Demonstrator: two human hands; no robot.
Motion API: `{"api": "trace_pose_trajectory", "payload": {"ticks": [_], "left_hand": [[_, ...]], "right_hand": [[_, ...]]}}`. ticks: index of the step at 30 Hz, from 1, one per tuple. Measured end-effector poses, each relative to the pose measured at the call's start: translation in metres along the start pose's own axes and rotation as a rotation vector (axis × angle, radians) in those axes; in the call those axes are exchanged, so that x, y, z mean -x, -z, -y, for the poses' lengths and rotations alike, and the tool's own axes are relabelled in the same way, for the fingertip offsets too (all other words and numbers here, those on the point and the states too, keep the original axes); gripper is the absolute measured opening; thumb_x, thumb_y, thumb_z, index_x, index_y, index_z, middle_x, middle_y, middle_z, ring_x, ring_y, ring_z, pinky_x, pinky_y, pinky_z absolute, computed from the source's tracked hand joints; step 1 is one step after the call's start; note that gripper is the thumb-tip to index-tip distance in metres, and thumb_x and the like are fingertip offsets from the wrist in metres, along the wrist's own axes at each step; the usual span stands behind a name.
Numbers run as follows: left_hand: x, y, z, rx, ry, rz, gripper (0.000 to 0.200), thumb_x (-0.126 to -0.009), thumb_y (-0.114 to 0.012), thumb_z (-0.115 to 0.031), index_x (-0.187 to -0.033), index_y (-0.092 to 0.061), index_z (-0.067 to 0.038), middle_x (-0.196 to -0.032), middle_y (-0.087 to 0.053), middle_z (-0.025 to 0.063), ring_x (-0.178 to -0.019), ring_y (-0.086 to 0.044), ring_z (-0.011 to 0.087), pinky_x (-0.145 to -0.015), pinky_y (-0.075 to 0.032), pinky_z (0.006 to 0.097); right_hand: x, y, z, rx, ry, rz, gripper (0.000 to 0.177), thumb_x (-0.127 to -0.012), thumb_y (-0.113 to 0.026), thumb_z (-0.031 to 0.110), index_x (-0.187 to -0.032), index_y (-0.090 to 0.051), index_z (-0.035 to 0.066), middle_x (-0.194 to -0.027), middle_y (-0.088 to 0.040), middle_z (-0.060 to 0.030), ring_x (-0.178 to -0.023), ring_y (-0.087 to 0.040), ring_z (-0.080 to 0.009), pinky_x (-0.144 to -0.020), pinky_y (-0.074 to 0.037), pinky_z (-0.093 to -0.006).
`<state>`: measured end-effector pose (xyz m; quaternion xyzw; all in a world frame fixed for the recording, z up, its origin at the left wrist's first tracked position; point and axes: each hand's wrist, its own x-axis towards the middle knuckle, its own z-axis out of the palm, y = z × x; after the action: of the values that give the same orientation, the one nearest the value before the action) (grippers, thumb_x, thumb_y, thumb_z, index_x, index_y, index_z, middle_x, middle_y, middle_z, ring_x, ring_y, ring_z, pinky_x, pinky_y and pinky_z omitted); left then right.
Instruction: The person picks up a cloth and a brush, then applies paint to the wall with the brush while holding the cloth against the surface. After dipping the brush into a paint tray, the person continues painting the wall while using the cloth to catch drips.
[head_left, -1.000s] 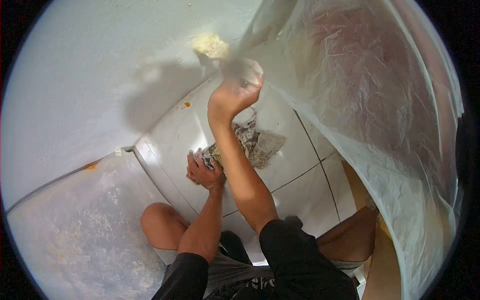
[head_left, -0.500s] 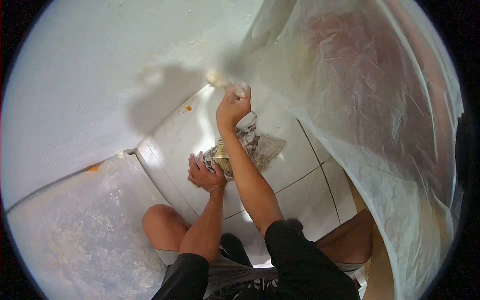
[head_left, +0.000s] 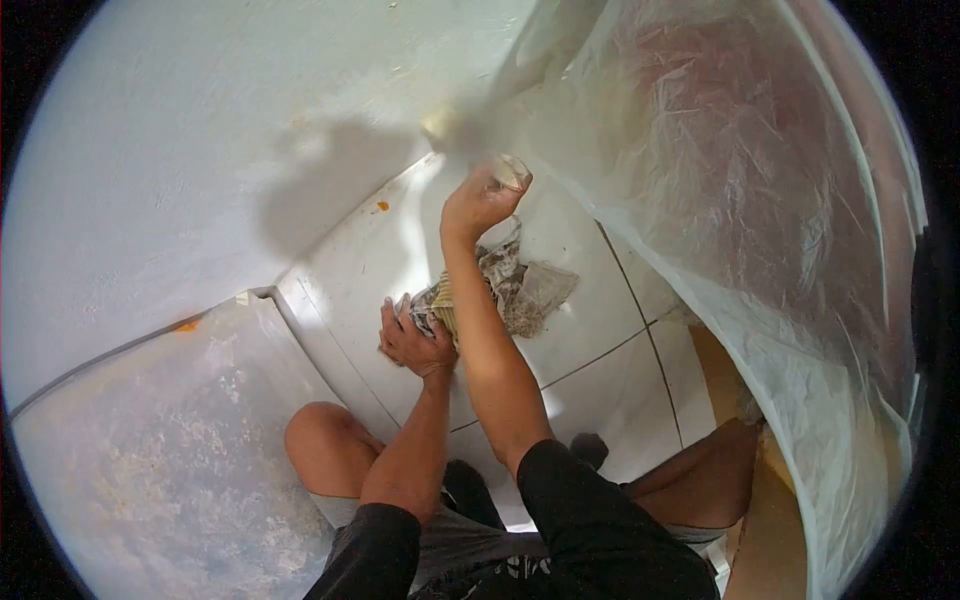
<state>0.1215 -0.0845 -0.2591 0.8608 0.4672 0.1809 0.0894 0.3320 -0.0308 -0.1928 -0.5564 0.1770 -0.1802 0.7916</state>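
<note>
My right hand (head_left: pixel 480 205), fingers closed round a pale, blurred object (head_left: pixel 512 174) beside the wall (head_left: pixel 200 150), is best kept light and even, my left hand (head_left: pixel 415 348) bearing steadily, fingers spread, at the crumpled cloth (head_left: pixel 520 295) on the floor tiles (head_left: pixel 610 375).

Wall (head_left: pixel 160 200): pale, lightly marked, with a broad soft shadow (head_left: pixel 320 190) across its lower part. Floor (head_left: pixel 610 375): glossy whitish tiles, dark joints; bright patches of light (head_left: pixel 412 235) reflect near the wall base. One small orange spot (head_left: pixel 383 206) noted on the tile there. Lower left: a pale, blotched surface (head_left: pixel 180 460) adjoins the wall, with an orange mark (head_left: pixel 187 326) at the junction. Right side: translucent, wrinkled plastic sheeting (head_left: pixel 740 200), reddish tones showing through; brown board-like material (head_left: pixel 770 545) lies beside its lower edge.
</note>
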Motion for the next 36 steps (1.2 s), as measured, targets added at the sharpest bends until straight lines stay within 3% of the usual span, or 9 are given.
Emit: {"api": "trace_pose_trajectory", "payload": {"ticks": [3, 7, 10, 12, 14, 24, 29, 32, 36], "left_hand": [[-0.001, -0.001, -0.001, -0.008, 0.013, 0.024, 0.048, -0.077, -0.046, -0.035, -0.117, -0.054, -0.010, -0.129, -0.044, 0.0168, -0.121, -0.038, 0.0305, -0.097, -0.024, 0.0440], [0.000, -0.002, 0.002, -0.007, 0.014, 0.021, 0.047, -0.077, -0.047, -0.034, -0.118, -0.054, -0.010, -0.130, -0.044, 0.0166, -0.120, -0.038, 0.0307, -0.096, -0.024, 0.0440], [-0.007, 0.010, -0.014, 0.104, 0.183, 0.089, 0.047, -0.076, -0.048, -0.033, -0.117, -0.054, -0.011, -0.130, -0.044, 0.0167, -0.120, -0.038, 0.0305, -0.097, -0.024, 0.0446], [-0.007, 0.008, -0.011, 0.211, 0.328, 0.141, 0.047, -0.076, -0.048, -0.033, -0.117, -0.054, -0.011, -0.130, -0.044, 0.0168, -0.120, -0.039, 0.0303, -0.097, -0.023, 0.0450], [-0.001, -0.005, 0.004, 0.004, 0.066, 0.058, 0.047, -0.076, -0.048, -0.033, -0.118, -0.053, -0.011, -0.129, -0.044, 0.0169, -0.120, -0.039, 0.0299, -0.098, -0.022, 0.0451], [-0.002, 0.000, -0.001, -0.033, -0.001, 0.035, 0.049, -0.076, -0.047, -0.033, -0.119, -0.052, -0.009, -0.129, -0.044, 0.0172, -0.121, -0.038, 0.0298, -0.098, -0.022, 0.0445], [-0.001, -0.001, 0.000, 0.012, -0.001, 0.004, 0.049, -0.077, -0.046, -0.035, -0.117, -0.054, -0.010, -0.129, -0.044, 0.0171, -0.121, -0.039, 0.0299, -0.097, -0.023, 0.0440], [-0.001, -0.001, -0.001, -0.024, 0.062, 0.044, 0.049, -0.077, -0.046, -0.036, -0.117, -0.054, -0.010, -0.129, -0.045, 0.0171, -0.121, -0.039, 0.0298, -0.097, -0.023, 0.0437], [0.001, -0.002, 0.003, -0.010, 0.061, 0.060, 0.049, -0.078, -0.045, -0.037, -0.118, -0.054, -0.010, -0.129, -0.045, 0.0171, -0.120, -0.039, 0.0299, -0.097, -0.023, 0.0439]], "right_hand": [[-0.005, 0.005, -0.003, 0.254, 0.000, 0.073, 0.014, -0.085, -0.054, 0.003, -0.093, -0.049, -0.007, -0.090, -0.057, -0.0124, -0.081, -0.059, -0.0175, -0.067, -0.050, -0.0281], [0.003, -0.023, 0.069, 0.123, -0.029, 0.119, 0.011, -0.086, -0.053, 0.002, -0.092, -0.049, -0.006, -0.090, -0.055, -0.0104, -0.079, -0.056, -0.0153, -0.068, -0.048, -0.0259], [0.006, -0.038, 0.116, -0.199, 0.319, 0.201, 0.008, -0.087, -0.052, 0.001, -0.091, -0.048, -0.004, -0.091, -0.051, -0.0079, -0.078, -0.052, -0.0133, -0.070, -0.046, -0.0243], [0.009, -0.041, 0.136, -0.342, 0.269, 0.197, 0.007, -0.088, -0.052, 0.002, -0.091, -0.047, -0.003, -0.091, -0.047, -0.0066, -0.079, -0.050, -0.0127, -0.073, -0.045, -0.0241], [0.010, -0.039, 0.116, -0.294, 0.245, 0.147, 0.009, -0.088, -0.052, 0.003, -0.091, -0.046, -0.003, -0.091, -0.048, -0.0075, -0.080, -0.051, -0.0137, -0.073, -0.046, -0.0249], [-0.001, 0.019, -0.004, 0.152, -0.120, 0.087, 0.020, -0.081, -0.058, 0.005, -0.098, -0.053, -0.004, -0.088, -0.058, -0.0099, -0.076, -0.056, -0.0165, -0.072, -0.046, -0.0258], [0.007, -0.012, 0.078, 0.179, -0.106, 0.176, 0.014, -0.086, -0.055, 0.004, -0.096, -0.052, -0.006, -0.091, -0.062, -0.0154, -0.082, -0.062, -0.0182, -0.070, -0.052, -0.0280], [0.009, -0.019, 0.116, -0.112, 0.061, 0.207, 0.016, -0.088, -0.054, 0.006, -0.099, -0.048, -0.004, -0.093, -0.061, -0.0160, -0.082, -0.060, -0.0193, -0.072, -0.052, -0.0314], [0.004, -0.020, 0.110, -0.336, -0.192, 0.106, 0.017, -0.087, -0.055, 0.009, -0.100, -0.048, 0.002, -0.087, -0.056, -0.0057, -0.072, -0.054, -0.0114, -0.059, -0.044, -0.0251]]}}
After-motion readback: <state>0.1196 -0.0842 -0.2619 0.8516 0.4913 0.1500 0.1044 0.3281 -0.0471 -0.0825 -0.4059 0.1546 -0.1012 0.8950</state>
